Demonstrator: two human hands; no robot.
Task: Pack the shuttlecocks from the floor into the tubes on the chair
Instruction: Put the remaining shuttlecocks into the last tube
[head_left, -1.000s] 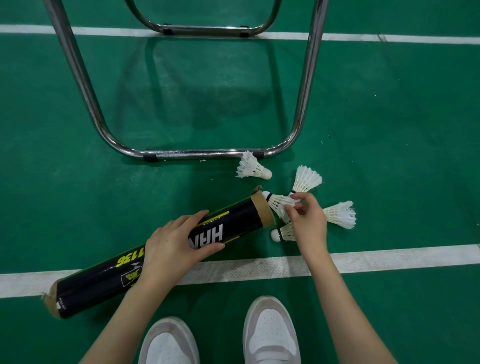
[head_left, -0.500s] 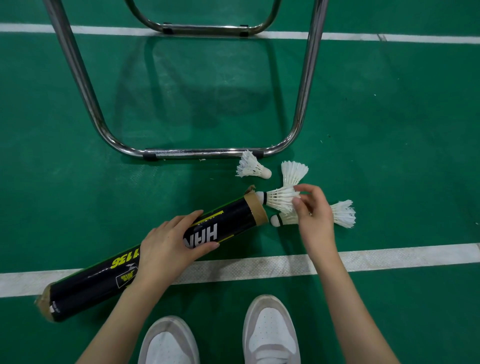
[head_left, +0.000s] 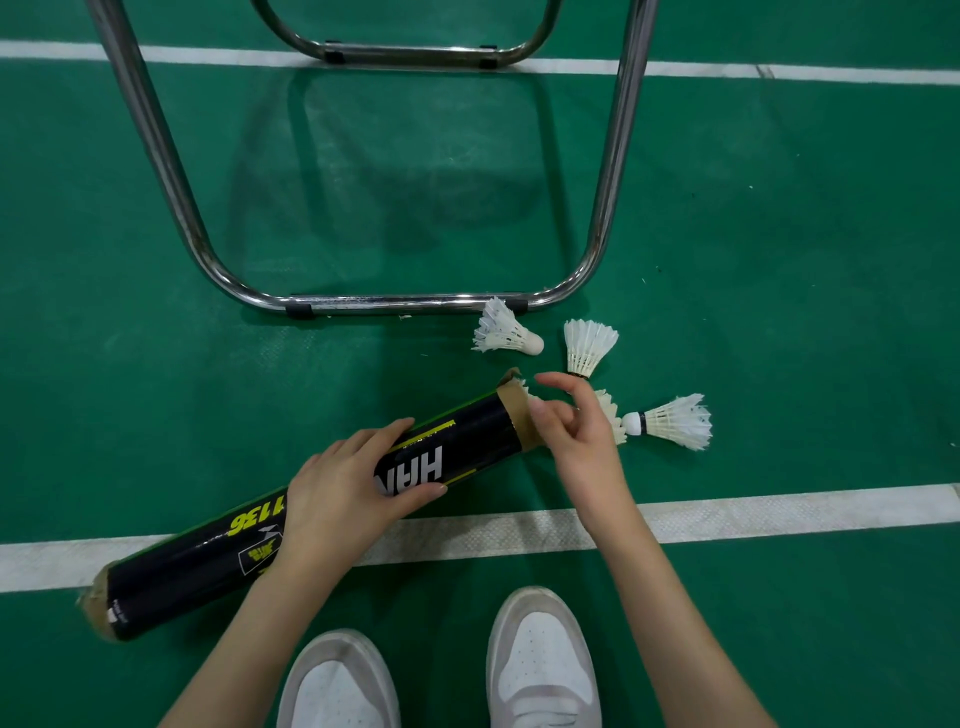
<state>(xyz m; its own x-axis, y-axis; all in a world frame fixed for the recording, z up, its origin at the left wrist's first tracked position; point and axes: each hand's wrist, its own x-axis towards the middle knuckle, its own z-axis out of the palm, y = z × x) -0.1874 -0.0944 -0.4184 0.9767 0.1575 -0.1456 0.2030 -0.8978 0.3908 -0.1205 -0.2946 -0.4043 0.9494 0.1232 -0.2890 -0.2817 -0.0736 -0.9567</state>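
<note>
The left hand (head_left: 345, 493), at lower centre of the frame, is curled over the middle of the black tube (head_left: 311, 512), fingers wrapped across its printed side and holding it down. The tube lies slanted on the green floor (head_left: 779, 234), its closed end toward the lower left and its open, brown-rimmed mouth (head_left: 519, 415) up and to the right near frame centre. The tips of white feathers show just inside that mouth.

The right hand (head_left: 582, 436) hovers just right of the mouth with fingers loosely bent and spread; it holds nothing. Partly hidden behind this hand lies a shuttlecock (head_left: 613, 415), only its feather edge showing. Touching or just beside it to the right lies another shuttlecock (head_left: 670, 421), its cork pointing left and its feathers fanning right. Above the hand a third shuttlecock (head_left: 589, 345) lies with feathers toward the top of the frame. Left of that, a fourth shuttlecock (head_left: 504, 335) lies against the chrome chair frame (head_left: 395, 302), cork to the right.

The chair's tubular legs rise toward the upper left and upper right. A white court line (head_left: 779, 512) crosses the frame under the tube, and another runs along the top. Two white shoes (head_left: 540, 665) sit at the bottom centre.
</note>
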